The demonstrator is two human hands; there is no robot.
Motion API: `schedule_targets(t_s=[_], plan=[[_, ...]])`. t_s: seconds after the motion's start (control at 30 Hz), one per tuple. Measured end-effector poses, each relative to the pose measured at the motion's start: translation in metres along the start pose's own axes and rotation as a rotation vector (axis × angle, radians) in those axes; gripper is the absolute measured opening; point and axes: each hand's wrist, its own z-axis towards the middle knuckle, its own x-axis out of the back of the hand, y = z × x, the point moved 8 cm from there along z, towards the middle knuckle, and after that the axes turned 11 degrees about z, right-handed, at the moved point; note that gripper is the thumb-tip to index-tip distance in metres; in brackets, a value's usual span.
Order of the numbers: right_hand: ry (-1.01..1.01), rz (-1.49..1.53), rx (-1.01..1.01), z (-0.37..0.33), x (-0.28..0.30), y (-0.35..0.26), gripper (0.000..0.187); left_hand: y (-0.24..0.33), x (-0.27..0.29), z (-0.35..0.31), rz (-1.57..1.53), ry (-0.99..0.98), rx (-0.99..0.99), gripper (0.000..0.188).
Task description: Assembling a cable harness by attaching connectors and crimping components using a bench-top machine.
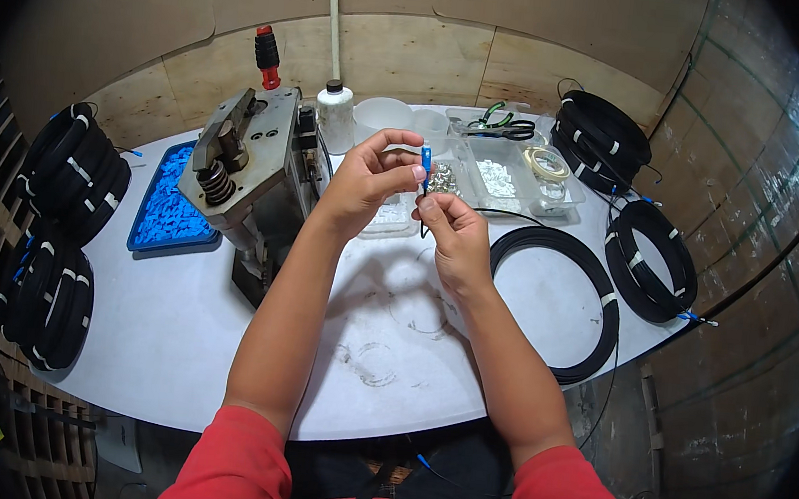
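Above the middle of the table, my left hand (375,179) pinches a small blue fiber-optic cable connector (427,156) with a pale tip pointing up. Just below it and to the right, my right hand (459,243) has thumb and fingers closed on the thin black cable (423,229) under the connector. A black cable runs from behind my right hand toward a large coil of black cable (607,336) lying flat on the right, tied with pale tape. My fingers partly hide the connector's lower end.
A metal hand press (254,156) stands left of my left arm, beside a blue tray (139,238) of small blue parts. Behind my hands are a clear compartment box (564,195), a bottle (335,118) and scissors (510,128). Cable coils (69,168) are stacked at both table sides.
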Motion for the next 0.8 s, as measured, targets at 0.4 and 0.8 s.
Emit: schedule_targets(t_s=[0.4, 0.8], plan=[[0.0, 0.001, -0.001, -0.0007, -0.0015, -0.0008, 0.025, -0.0002, -0.0014, 0.0001, -0.007, -0.001, 0.006, 0.041], [0.022, -0.005, 0.028, -0.0009, -0.0026, -0.0025, 0.023, 0.0006, -0.0002, 0.0008, -0.035, 0.005, -0.016, 0.042]])
